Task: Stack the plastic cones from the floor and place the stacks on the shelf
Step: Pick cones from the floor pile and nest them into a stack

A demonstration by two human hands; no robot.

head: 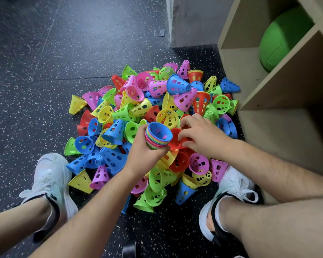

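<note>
This looks like a gym or sports playroom. A black rubber floor point(45, 53) flecked with white fills the left of the frame, with seams between its tiles. A heap of bright, perforated plastic cones point(138, 108) lies at centre. At upper right, a wooden cubby shelf point(296, 71) holds a large green ball point(280, 41).

Glossy plastic on speckled rubber, beside matt board

The pile of cones point(153, 108) is moulded in smooth, perforated plastic with a light sheen, as are the nested stack point(158, 140) and the red cone point(174, 141) on its near side. Beneath the pile, matt, grainy, flecked rubber is seen as the floor point(45, 62). Right of the pile, the shelf point(287, 138) is faced in matt wood-look board.
</note>
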